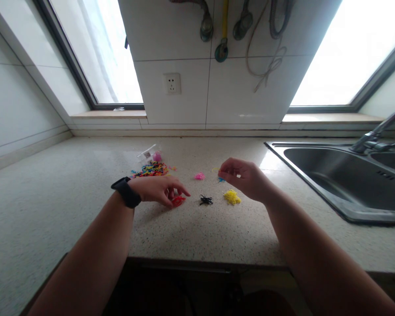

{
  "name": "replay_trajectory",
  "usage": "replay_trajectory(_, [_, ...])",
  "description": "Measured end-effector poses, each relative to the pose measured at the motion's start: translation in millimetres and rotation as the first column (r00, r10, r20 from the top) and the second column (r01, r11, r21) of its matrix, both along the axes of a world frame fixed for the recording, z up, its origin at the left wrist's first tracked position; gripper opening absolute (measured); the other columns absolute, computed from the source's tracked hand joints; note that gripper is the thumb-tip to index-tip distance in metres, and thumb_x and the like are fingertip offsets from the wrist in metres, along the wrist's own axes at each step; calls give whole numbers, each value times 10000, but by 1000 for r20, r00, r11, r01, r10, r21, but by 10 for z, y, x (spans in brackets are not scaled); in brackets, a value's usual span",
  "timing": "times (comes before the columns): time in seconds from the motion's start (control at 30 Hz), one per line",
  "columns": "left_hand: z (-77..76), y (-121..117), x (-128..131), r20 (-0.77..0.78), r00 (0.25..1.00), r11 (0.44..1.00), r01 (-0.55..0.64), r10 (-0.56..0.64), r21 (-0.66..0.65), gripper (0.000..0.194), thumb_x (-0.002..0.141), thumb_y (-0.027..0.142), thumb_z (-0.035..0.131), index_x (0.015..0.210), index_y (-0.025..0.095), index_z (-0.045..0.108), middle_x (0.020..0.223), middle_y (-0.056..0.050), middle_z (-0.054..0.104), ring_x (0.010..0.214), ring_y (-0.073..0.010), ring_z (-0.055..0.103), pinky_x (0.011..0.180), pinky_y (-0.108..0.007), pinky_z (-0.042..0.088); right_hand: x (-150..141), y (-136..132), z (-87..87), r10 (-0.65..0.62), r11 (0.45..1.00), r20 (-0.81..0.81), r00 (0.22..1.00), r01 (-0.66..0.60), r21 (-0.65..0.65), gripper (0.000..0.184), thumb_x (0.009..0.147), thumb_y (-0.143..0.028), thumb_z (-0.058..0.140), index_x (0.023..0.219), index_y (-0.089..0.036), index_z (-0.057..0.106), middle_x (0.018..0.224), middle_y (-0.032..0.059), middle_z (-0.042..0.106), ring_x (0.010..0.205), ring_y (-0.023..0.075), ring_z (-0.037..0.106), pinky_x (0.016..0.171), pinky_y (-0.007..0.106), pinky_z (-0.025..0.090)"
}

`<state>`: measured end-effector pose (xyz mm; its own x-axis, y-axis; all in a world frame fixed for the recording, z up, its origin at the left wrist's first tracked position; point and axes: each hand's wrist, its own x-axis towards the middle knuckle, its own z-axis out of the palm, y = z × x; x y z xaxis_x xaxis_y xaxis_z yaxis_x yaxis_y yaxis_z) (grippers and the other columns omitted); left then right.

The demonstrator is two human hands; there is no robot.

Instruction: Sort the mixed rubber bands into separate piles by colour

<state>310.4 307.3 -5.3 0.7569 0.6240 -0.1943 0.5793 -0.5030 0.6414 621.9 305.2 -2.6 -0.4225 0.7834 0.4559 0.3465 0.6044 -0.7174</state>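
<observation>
On the bench (pixel 191 237), red bands (pixel 178 201) lie at nine o'clock from the black bands (pixel 206 200), by my left hand (pixel 163 190), thumb and pointer apart. At one o'clock, my right hand (pixel 242 175) is pinched shut near blue bands (pixel 221 179).

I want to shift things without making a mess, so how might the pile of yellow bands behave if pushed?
The pile of yellow bands would probably deform or shed strays, being a loose tangle of thin loops. It looks floppy and light. Rolling seems unlikely, as it sits low and irregular on the countertop.
</observation>
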Motion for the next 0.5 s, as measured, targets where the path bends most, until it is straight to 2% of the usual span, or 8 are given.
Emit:
replay_trajectory(0.13, [1,7,57,-31,999,997,39,-37,59,386,812,253,708,1197,272,739,982,-34,615,785,-136,592,755,-245,486,1,-2,-8,-4,1000,19,1000,4,13,171,877,-349,686,836,-188,648,637,-28,524,588,102,439,532,274,369])
replay_trajectory(0.5, [30,31,138,-93,993,994,-58,66,90,297,845,269,684,1123,194,757,942,-69,717,813,-181,644,738,-278,491,9,-12,-6,-6,1000,47,999,5,6,167,881,-344,681,841,-185,658,640,-24,531,591,106,445,542,277,367])
